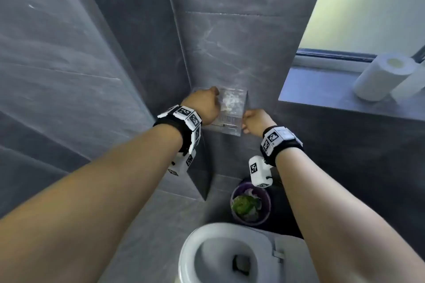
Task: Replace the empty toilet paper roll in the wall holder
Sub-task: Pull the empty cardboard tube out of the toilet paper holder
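Observation:
A clear plastic wall holder [231, 110] is fixed to the grey tiled wall straight ahead. My left hand [203, 104] grips its left side, fingers curled over the top edge. At the holder's lower right corner my right hand [255, 119] pinches the rim. Something pale shows through the clear cover; I cannot tell what it is. Two full white paper rolls [383, 76] stand on the window sill at the far right, out of reach of both hands.
Below the holder on the floor stands a purple bin [250, 205] holding green and white waste. A white toilet bowl [226, 255] sits at the bottom centre. The window sill [322, 96] juts out to the right. A tiled wall closes in on the left.

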A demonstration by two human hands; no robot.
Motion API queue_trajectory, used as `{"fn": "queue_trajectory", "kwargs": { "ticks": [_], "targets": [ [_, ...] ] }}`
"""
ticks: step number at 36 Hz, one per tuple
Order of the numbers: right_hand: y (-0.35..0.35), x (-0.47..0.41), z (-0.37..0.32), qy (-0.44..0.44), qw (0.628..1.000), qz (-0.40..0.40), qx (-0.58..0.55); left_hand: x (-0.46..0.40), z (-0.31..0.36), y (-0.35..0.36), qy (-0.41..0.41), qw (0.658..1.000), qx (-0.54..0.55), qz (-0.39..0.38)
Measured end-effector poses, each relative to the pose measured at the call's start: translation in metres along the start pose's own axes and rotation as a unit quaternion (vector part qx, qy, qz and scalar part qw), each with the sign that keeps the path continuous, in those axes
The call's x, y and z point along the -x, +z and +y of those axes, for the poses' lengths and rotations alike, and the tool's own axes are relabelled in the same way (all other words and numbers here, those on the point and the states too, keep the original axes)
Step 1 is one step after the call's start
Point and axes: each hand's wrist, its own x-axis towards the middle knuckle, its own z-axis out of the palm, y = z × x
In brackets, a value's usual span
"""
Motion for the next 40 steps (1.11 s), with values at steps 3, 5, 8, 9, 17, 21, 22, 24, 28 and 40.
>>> {"fn": "queue_trajectory", "kwargs": {
  "ticks": [3,5,8,9,17,21,22,24,28,40],
  "targets": [
    [-0.002,-0.005,-0.008,0.002,0.998,-0.005,-0.056,-0.003,-0.009,0.002,-0.009,0.999,0.011,0.029],
    [-0.004,-0.003,-0.016,-0.002,0.996,-0.009,-0.09,-0.005,-0.01,0.002,-0.007,0.999,0.01,0.045],
    [-0.002,-0.007,-0.015,0.024,0.985,-0.021,-0.172,-0.009,-0.011,0.004,0.0,0.998,0.007,0.07],
    [-0.001,-0.01,-0.014,0.04,0.978,-0.023,-0.204,-0.011,-0.012,0.005,-0.002,0.997,0.009,0.076],
    [0.022,-0.016,-0.029,0.105,0.858,-0.046,-0.5,-0.017,-0.018,0.014,-0.01,0.993,0.037,0.112],
    [0.023,-0.016,-0.028,0.087,0.845,-0.056,-0.524,-0.018,-0.019,0.016,-0.015,0.991,0.055,0.121],
    [0.021,-0.013,-0.03,0.087,0.849,-0.06,-0.518,-0.018,-0.018,0.016,-0.016,0.99,0.061,0.125],
    [0.019,-0.013,-0.032,0.079,0.849,-0.045,-0.521,-0.019,-0.017,0.015,-0.015,0.989,0.066,0.129],
    [0.018,-0.02,-0.028,0.108,0.863,0.019,-0.493,-0.02,-0.015,0.016,-0.018,0.989,0.068,0.129],
    [-0.007,-0.006,-0.006,0.16,0.907,0.083,-0.381,-0.022,-0.012,0.019,-0.044,0.986,0.064,0.145]
  ]
}}
